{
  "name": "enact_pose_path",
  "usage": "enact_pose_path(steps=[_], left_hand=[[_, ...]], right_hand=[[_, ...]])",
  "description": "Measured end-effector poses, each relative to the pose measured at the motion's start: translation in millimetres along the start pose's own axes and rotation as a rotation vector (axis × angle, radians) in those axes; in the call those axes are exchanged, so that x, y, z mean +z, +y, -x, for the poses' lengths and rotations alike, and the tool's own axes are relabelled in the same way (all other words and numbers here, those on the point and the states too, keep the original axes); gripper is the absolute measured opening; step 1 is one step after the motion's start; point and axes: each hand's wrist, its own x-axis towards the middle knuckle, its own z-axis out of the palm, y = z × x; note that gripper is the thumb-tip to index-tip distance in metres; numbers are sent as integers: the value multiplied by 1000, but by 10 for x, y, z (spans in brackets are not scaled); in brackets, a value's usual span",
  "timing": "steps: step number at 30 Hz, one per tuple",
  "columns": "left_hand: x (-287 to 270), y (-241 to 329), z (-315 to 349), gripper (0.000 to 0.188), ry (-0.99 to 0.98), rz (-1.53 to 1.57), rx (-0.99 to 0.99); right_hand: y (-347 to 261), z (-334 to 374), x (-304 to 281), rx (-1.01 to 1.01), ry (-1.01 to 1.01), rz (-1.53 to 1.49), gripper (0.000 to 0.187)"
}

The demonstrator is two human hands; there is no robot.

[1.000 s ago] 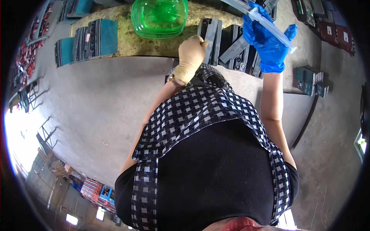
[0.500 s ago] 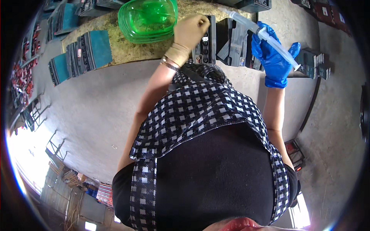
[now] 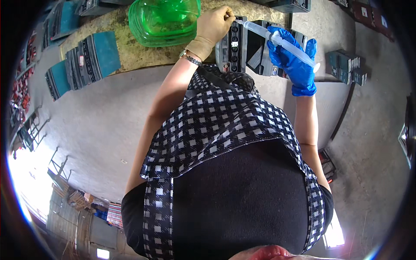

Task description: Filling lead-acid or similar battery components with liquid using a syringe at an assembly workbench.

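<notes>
My left hand (image 3: 211,29), in a tan glove, is closed in a pinch at the far end of a dark battery (image 3: 234,51) with a row of round ports. Whatever lies between its fingertips is too small to make out. My right hand (image 3: 295,63), in a blue glove, is wrapped round a large clear plastic syringe (image 3: 257,29). The syringe slants up to the left, its narrow tip close to the left fingertips; I cannot tell whether they touch. Left of the tan glove stands a green see-through plastic container (image 3: 164,32). Another dark battery (image 3: 256,54) sits beside the ported one.
Several teal-sided batteries (image 3: 106,51) stand in a row at the left of the stained yellowish bench (image 3: 135,62). More batteries (image 3: 291,5) line its far side. Beyond my right hand are stacked dark boxy units (image 3: 343,65). The bench's curved front edge runs near my apron.
My right hand has moved left with the syringe, bringing its tip down from beyond the batteries to my left fingertips. My left hand stays pinched, slightly farther up.
</notes>
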Motion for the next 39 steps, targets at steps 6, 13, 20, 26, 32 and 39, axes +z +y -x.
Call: enact_pose_path(steps=[6, 13, 20, 26, 32, 39], left_hand=[[-35, -9, 56, 13, 40, 38, 52], [-56, 70, 338, 11, -13, -84, 154], [43, 56, 357, 18, 62, -119, 131], [23, 64, 359, 20, 58, -132, 123], [36, 40, 364, 12, 58, -168, 102], [55, 15, 359, 11, 82, -138, 105]], right_hand=[[-206, -139, 264, 87, 108, 194, 138], [-408, -263, 339, 80, 36, 444, 133], [-504, -358, 206, 119, -64, 254, 108], [-483, -392, 273, 100, 79, 289, 102], [-425, -417, 389, 66, 288, 342, 98], [-394, -465, 406, 70, 310, 375, 93]])
